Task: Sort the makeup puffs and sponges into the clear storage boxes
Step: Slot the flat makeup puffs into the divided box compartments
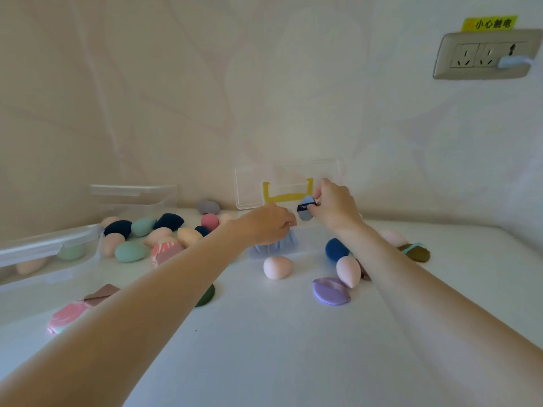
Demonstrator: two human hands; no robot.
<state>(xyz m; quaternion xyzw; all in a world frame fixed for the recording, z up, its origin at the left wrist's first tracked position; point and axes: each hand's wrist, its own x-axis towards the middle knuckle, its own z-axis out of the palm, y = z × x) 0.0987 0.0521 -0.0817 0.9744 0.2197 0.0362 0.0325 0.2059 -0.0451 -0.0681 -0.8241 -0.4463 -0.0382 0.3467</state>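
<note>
— What is the right hand (333, 207) doing?

— It pinches a small blue puff (306, 207) with its fingertips. The puff has a dark band across it. It is up in the air, just in front of a clear lid (249, 186) with a yellow handle (286, 193).

— And the left hand (266, 226)?

— It is palm down, with its fingers curled over some light blue puffs (276, 245) standing in a row. They seem to be inside a clear box, but the box is hard to see. I cannot tell if the hand is gripping them or just resting there.

— Where are the sponges?

— All over the white table (279, 348). A big bunch (152, 233) of pink, green and dark blue ones lies to the left. A pink sponge (277, 267) sits near the middle. Another pink one (348, 271) lies beside a purple puff (330, 290) on the right, just by a dark blue sponge (335, 248).

— Any other boxes?

— Yes, a clear box (44, 254) at the far left, with a green and a peach sponge inside.
</note>
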